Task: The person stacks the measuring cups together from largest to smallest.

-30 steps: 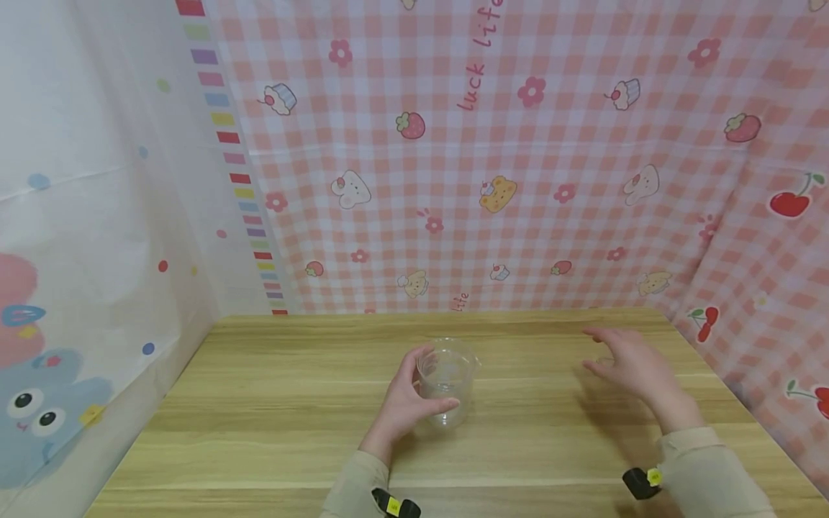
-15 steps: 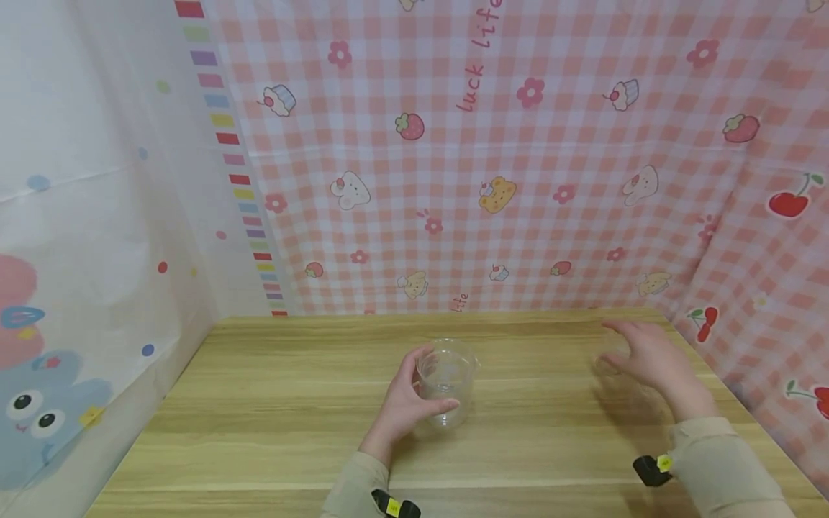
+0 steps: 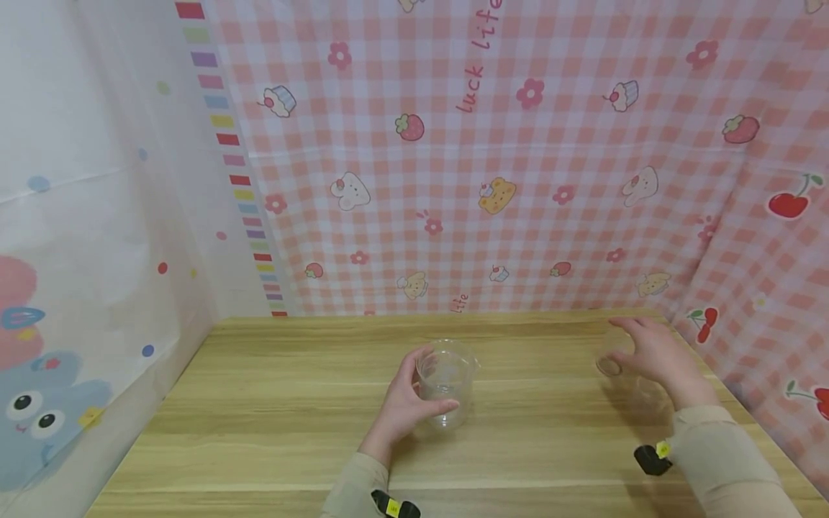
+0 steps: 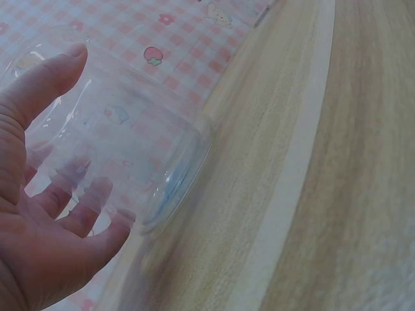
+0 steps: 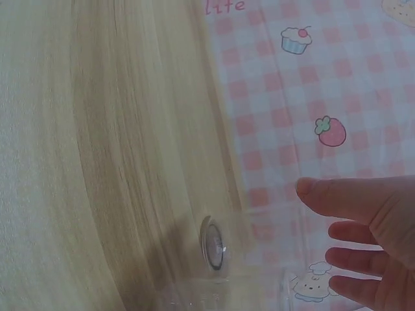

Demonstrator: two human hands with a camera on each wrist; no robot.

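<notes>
In the head view my left hand (image 3: 408,399) grips a clear plastic cup (image 3: 453,374) that stands upright near the middle of the wooden table. Thumb and fingers wrap its side, and the cup's body (image 4: 123,123) shows in the left wrist view. Further right is my right hand (image 3: 654,356), with thumb and fingers spread apart in a C shape. Close to its fingertips lies a clear thing with a small round rim or base (image 5: 214,245). Its transparent walls are faint, so I cannot tell whether the right hand touches it.
The wooden table (image 3: 311,403) meets a pink checked cloth (image 3: 453,244) at the back. White cloth (image 3: 175,252) hangs at the left and cherry-print cloth (image 3: 764,288) at the right. Another faint clear shape (image 5: 227,295) shows low in the right wrist view.
My right hand has shifted right and slightly away over the last second. The round clear rim beside its fingertips shows more plainly now. My left hand and its cup stay in place.
</notes>
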